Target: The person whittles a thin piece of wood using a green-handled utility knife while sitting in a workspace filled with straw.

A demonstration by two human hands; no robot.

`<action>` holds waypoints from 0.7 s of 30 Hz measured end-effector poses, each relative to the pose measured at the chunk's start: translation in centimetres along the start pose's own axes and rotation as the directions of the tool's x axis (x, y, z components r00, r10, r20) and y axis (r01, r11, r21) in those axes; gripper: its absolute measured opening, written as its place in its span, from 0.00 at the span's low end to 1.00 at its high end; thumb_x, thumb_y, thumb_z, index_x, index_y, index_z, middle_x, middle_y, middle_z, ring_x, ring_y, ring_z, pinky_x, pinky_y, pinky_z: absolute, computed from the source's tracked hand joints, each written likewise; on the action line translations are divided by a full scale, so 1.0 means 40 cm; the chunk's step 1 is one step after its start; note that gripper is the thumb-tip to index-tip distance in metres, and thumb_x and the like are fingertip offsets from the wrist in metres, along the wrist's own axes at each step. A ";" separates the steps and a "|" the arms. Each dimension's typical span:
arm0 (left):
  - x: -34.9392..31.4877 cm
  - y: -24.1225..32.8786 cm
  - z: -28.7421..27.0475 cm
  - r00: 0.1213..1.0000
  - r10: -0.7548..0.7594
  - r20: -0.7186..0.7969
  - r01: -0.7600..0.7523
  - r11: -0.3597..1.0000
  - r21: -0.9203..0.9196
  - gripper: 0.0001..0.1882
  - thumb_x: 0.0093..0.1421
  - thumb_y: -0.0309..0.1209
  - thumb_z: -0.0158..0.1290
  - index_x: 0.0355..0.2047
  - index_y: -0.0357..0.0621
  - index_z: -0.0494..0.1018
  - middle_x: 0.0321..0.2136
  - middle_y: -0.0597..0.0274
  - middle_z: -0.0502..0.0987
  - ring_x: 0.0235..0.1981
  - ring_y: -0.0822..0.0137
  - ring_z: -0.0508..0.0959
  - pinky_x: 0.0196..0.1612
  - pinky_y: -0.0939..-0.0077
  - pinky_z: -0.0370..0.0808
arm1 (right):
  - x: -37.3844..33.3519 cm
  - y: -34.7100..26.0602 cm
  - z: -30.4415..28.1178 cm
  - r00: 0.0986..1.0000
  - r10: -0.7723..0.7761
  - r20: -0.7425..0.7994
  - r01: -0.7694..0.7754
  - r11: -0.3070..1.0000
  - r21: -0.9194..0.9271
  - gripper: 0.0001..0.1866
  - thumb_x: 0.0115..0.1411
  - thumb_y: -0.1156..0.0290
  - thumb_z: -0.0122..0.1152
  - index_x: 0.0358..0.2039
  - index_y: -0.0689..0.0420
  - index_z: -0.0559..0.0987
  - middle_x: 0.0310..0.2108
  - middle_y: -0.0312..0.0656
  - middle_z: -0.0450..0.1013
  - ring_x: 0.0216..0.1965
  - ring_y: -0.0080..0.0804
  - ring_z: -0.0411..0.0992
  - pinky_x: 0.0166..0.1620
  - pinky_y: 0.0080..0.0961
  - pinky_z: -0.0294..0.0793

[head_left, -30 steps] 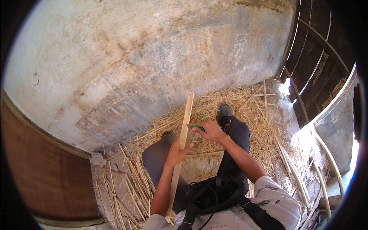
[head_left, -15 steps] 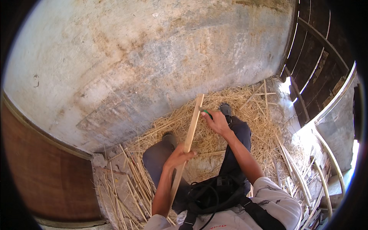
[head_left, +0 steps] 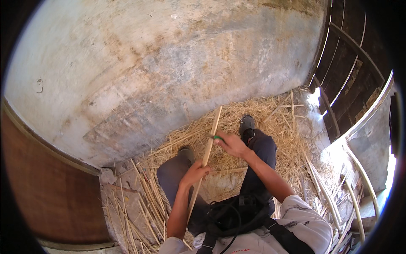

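Two hands work along one pale wooden strip (head_left: 207,154), and half a second ago the right hand (head_left: 231,144) was nearer the strip's far end; now it is drawn back closer to the left hand (head_left: 196,172). The strip looks thinner to the camera than it did then, and its far tip leans more to the right than a second ago.

The right forearm slants up and inward from the right sleeve, its fingers closed round the green handle of a small knife (head_left: 217,137). The dark blade lies across the strip, seemingly touching it. The left forearm rises from the lower edge, and that hand grips the strip around its middle, thumb pointing right.

The strip is long, narrow and straight-edged, light yellow. It runs from beside the left forearm, over the gap between the legs (head_left: 176,169), to a tip above the straw (head_left: 270,131), near the foot of the stained wall (head_left: 169,80). Its near end passes down by the dark trousers. Loose sticks (head_left: 148,207) lie to the left.
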State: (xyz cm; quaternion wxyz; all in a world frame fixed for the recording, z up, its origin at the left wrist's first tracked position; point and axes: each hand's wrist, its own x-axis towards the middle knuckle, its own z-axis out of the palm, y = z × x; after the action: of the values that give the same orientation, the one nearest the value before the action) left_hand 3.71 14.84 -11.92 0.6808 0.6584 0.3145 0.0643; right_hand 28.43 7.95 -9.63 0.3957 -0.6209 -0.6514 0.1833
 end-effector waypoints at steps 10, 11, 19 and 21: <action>-0.008 0.037 0.010 0.997 0.012 -0.080 -0.010 1.000 0.029 0.05 0.56 0.30 0.50 0.30 0.43 0.68 0.22 0.71 0.67 0.23 0.74 0.66 0.26 0.72 0.62 | -0.033 -0.009 0.037 0.957 -0.249 0.147 0.264 0.960 -0.097 0.18 0.72 0.54 0.56 0.47 0.58 0.77 0.22 0.57 0.71 0.27 0.60 0.75 0.32 0.52 0.71; -0.007 0.039 0.008 0.997 0.001 -0.076 0.001 0.999 0.032 0.05 0.56 0.30 0.50 0.30 0.43 0.68 0.22 0.71 0.67 0.23 0.74 0.66 0.26 0.72 0.62 | -0.035 -0.009 0.037 0.960 -0.243 0.136 0.257 0.962 -0.094 0.18 0.72 0.54 0.56 0.47 0.58 0.77 0.21 0.57 0.72 0.26 0.60 0.75 0.31 0.52 0.71; -0.001 0.038 0.007 0.998 0.009 -0.067 -0.005 0.998 0.064 0.05 0.56 0.30 0.49 0.27 0.43 0.67 0.20 0.71 0.64 0.22 0.74 0.65 0.26 0.72 0.62 | -0.030 -0.025 0.034 0.987 -0.153 0.047 0.159 0.968 -0.194 0.18 0.71 0.51 0.56 0.46 0.54 0.79 0.24 0.51 0.77 0.27 0.59 0.78 0.31 0.53 0.75; -0.002 0.043 0.007 0.998 0.011 -0.060 -0.006 0.997 0.072 0.05 0.56 0.30 0.49 0.27 0.43 0.67 0.20 0.71 0.64 0.23 0.74 0.65 0.26 0.72 0.62 | -0.030 -0.020 0.033 0.982 -0.188 -0.021 0.181 0.964 -0.194 0.18 0.71 0.51 0.57 0.45 0.54 0.79 0.23 0.51 0.77 0.27 0.59 0.78 0.30 0.52 0.75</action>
State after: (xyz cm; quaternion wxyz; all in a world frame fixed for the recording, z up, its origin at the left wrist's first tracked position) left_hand 4.35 14.76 -10.32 0.6466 0.6816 0.3341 0.0756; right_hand 26.81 7.01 -10.23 0.3623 -0.5960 -0.7132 0.0701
